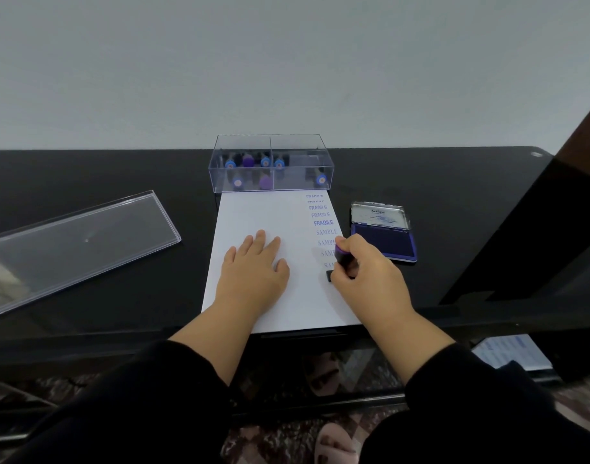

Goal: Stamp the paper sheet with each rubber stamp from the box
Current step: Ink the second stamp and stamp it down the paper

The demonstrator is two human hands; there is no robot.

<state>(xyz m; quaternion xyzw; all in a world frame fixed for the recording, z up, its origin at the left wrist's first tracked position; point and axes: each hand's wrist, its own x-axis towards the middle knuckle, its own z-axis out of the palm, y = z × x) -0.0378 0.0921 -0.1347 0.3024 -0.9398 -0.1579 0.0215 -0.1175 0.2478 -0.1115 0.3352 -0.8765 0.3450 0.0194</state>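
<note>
Black worktop (119,169), grey wall behind. Clear lid (76,242) lies at left. Left hand (253,266) flat, fingers straight, on paper sheet (253,212). Right hand (364,266) grips rubber stamp (338,262) down on sheet's right edge. Box (270,162) upper centre, ink pad (384,231) right.

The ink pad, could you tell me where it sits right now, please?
The ink pad lies open on the black table, right of the paper sheet, just beyond the right hand.
</note>
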